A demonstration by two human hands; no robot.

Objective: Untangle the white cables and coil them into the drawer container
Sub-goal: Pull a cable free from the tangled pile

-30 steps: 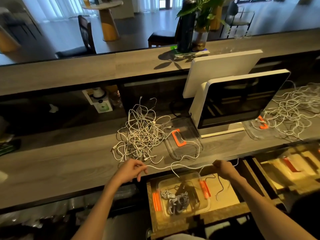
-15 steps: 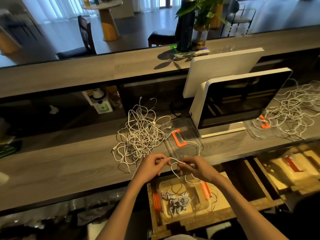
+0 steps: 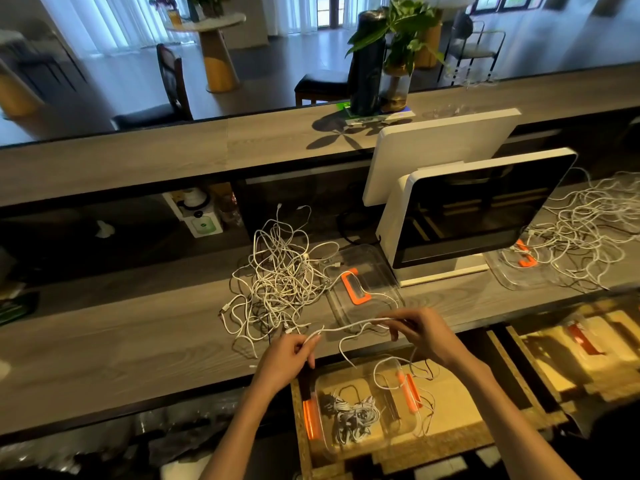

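A tangled heap of white cables [image 3: 280, 278] lies on the grey wooden counter. My left hand [image 3: 289, 358] pinches one white cable [image 3: 349, 327] near the counter's front edge. My right hand [image 3: 424, 332] pinches the same cable further right, so a doubled stretch runs between the hands. Its loose end hangs down in loops over the clear container [image 3: 410, 429] with orange clips in the open drawer [image 3: 450, 441]. Several coiled white cables [image 3: 353, 417] lie inside that container.
A clear lid with an orange handle [image 3: 355, 284] lies beside the heap. A white point-of-sale monitor [image 3: 478, 209] stands behind it. A second cable tangle [image 3: 588, 230] covers another clear lid at the right. Another open drawer [image 3: 575, 344] is at the right.
My hands spread apart one second ago, came together half a second ago, and now are apart again with a doubled length of the cable held between them.
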